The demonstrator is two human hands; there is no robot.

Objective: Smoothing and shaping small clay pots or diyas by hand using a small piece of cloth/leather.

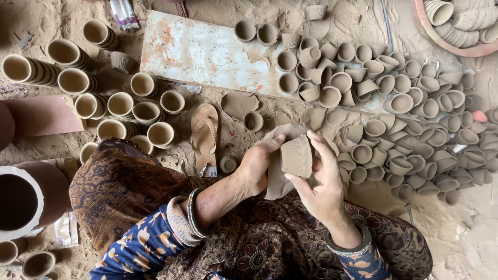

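My right hand (320, 181) grips a small ribbed clay cup (296, 155), thumb below it and fingers over its right side. My left hand (258, 163) holds a brown cloth (275, 179) pressed against the cup's left side. Both hands are above my lap, which is covered in patterned brown fabric. A bangle sits on each wrist.
A heap of several loose clay cups (394, 103) spreads on the right. Stacked cups (119, 106) lie on the sandy ground at left. A pale board (202, 54) lies ahead, a sandal (205, 136) near my knee, a large clay pot (23, 199) at left, a cup-filled basin (456, 23) top right.
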